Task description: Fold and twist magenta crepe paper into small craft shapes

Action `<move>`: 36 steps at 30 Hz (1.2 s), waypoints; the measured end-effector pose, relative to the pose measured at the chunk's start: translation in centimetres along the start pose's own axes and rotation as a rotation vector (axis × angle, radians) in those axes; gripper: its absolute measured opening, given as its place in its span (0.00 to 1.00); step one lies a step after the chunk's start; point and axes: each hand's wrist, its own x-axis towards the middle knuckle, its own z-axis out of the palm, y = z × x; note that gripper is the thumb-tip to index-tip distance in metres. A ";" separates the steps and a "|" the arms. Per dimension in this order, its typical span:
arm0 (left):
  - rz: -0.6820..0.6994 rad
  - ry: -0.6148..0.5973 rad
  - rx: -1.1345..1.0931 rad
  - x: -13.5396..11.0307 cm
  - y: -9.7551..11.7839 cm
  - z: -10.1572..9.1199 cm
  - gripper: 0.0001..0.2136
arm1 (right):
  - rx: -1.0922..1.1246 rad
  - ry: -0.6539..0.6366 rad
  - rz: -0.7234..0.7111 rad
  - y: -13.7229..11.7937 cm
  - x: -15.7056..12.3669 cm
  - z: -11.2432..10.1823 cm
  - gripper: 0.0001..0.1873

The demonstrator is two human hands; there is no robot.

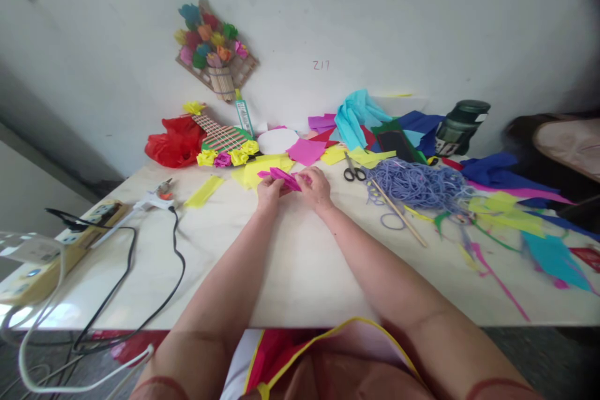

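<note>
A folded strip of magenta crepe paper (287,179) is held between my two hands, just above the middle of the table. My left hand (270,192) pinches its left part, and my right hand (315,187) grips its right end. Behind the hands lie yellow paper sheets (262,167) and a pink paper square (306,151). Black-handled scissors (354,173) rest to the right of my right hand. How the paper is folded under my fingers is hidden.
At left are a white glue gun (157,201), its black cord and a power strip (70,244). A tangle of purple yarn (417,182), a wooden stick (398,212) and a dark bottle (462,128) stand or lie at right. Paper flowers (229,155) decorate a craft piece behind.
</note>
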 end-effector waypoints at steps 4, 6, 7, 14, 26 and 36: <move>-0.017 -0.029 0.040 0.0 0.0 0.0 0.10 | 0.051 -0.035 0.173 0.3 0.2 -0.4 0.09; -0.020 -0.043 0.059 0.0 0.0 0.1 0.10 | 0.061 -0.096 0.185 0.3 0.2 -0.5 0.09; -0.023 -0.051 0.067 0.0 0.0 0.1 0.10 | 0.061 -0.128 0.178 0.3 0.1 -0.4 0.09; -0.040 -0.129 0.137 -0.1 -0.2 0.0 0.10 | -0.020 -0.220 0.126 0.2 0.0 0.0 0.09; -0.092 -0.164 0.214 -0.7 0.3 0.2 0.08 | -0.063 -0.213 0.159 0.5 0.0 0.0 0.07; -0.123 -0.173 0.259 -0.6 0.1 0.2 0.08 | -0.114 -0.131 0.068 0.1 -0.1 -0.2 0.04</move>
